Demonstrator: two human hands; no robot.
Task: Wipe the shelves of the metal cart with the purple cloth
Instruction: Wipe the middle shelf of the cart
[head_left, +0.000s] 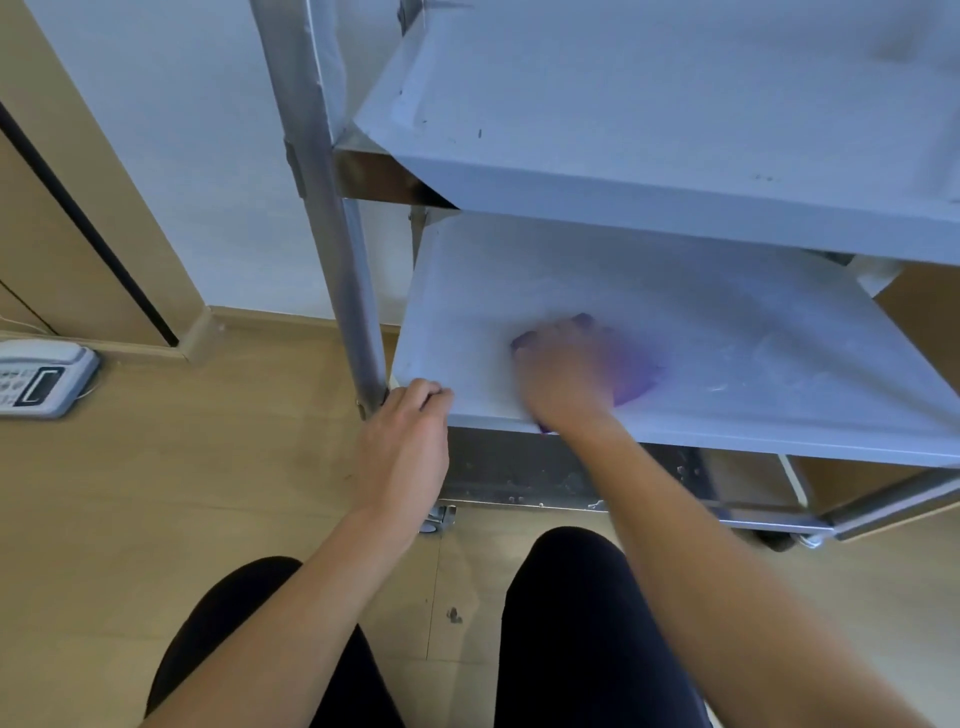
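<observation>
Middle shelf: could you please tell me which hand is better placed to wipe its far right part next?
Right. The right hand lies on the cloth on the shelf; the left hand grips its front corner.

Only one view here: a wide-angle head cam, pointing steeply down and a bit forward, so straight edges bow near the borders. It sits close over the cart (675, 156), whose shelves fill the upper right of the frame. The arms (727, 545) come in from the bottom edge, knees (571, 597) bottom centre, floor (182, 493) and wall (171, 156) on the left.
</observation>
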